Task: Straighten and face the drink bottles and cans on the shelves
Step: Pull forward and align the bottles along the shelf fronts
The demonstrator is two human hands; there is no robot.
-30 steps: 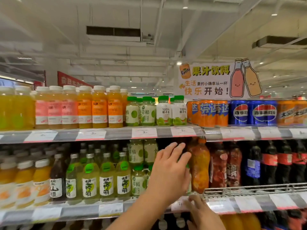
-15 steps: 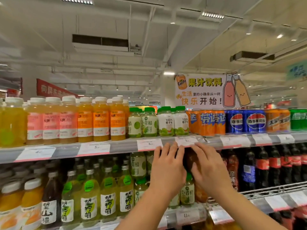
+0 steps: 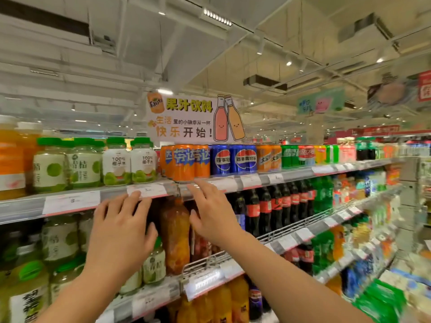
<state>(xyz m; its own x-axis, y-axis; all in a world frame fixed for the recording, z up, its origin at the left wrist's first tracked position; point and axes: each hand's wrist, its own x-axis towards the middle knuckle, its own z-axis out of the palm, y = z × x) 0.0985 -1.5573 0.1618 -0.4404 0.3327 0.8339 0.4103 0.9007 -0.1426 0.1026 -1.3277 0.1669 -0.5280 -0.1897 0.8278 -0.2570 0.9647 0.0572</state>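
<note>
The tall orange drink bottle [image 3: 175, 234] is clear, glossy plastic that catches the ceiling light. The Fanta cans [image 3: 184, 163] and Pepsi cans [image 3: 233, 159] above it have a smooth metallic sheen. The green-capped juice bottles [image 3: 116, 164] wear matt white wrap labels under shiny plastic caps. The shelf edge rail [image 3: 21, 209] looks like dull grey metal, with paper price tags [image 3: 72, 201] behind clear glossy strips. The wire shelf front [image 3: 289, 229] is bare shiny metal.

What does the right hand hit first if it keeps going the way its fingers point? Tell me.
Probably the top shelf's front rail: the right hand points up and inward, fingertips at the rail, just below the orange cans. Depth is unclear, so it may already touch.
</note>
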